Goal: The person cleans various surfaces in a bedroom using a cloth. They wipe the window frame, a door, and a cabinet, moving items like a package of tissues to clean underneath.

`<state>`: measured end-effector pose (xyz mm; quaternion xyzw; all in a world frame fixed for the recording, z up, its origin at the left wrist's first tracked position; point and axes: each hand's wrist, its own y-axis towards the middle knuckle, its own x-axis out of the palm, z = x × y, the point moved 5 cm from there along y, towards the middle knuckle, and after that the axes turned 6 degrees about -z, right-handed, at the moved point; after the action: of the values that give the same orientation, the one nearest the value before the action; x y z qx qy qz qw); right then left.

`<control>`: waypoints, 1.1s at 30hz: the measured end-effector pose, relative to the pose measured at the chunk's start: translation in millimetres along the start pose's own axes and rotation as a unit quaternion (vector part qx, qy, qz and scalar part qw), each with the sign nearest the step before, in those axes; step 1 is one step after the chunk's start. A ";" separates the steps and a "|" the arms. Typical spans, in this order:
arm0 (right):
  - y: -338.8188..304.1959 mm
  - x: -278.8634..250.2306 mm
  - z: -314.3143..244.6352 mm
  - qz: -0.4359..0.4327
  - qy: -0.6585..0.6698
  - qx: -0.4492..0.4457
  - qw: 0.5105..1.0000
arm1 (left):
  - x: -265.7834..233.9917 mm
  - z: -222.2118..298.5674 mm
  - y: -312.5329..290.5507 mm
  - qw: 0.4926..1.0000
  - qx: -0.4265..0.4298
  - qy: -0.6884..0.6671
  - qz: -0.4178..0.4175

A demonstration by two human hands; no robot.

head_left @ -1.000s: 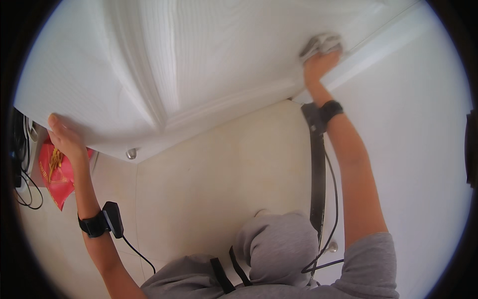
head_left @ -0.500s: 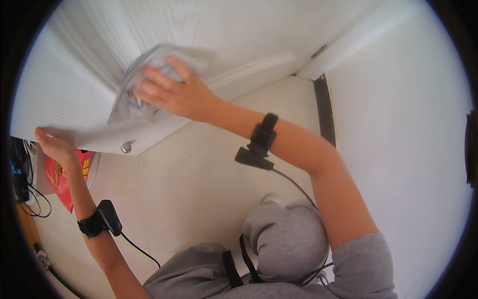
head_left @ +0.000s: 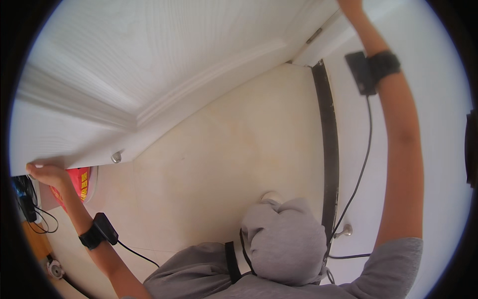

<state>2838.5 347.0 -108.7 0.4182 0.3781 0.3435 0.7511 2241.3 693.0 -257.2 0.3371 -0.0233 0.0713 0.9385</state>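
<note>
L hand point(head_left: 44, 172) at far left, fingers curled over free edge of white door point(head_left: 149, 65), red packet point(head_left: 74, 187) just below, beige floor point(head_left: 224, 149) mid, R hand point(head_left: 348, 4) raised top right at door's hinge side, mostly out of frame, grip can't tell

White door point(head_left: 164, 65) with faint wood-grain lines, gripped at its edge by left hand point(head_left: 47, 173). Red package point(head_left: 79, 182) just beside that hand. Black wristband point(head_left: 92, 238) below it. Cream floor point(head_left: 224, 149), grey hoodie point(head_left: 284, 249).
</note>
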 end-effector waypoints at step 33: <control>-221.4 71.7 -499.5 -0.176 0.543 0.805 -0.162 | 8.8 35.6 -15.1 0.950 0.143 0.275 -0.035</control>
<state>2489.8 499.0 -507.4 -0.2844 -0.6966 0.2650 0.6030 2252.5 659.9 -238.4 0.4353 0.2578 0.1310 0.8525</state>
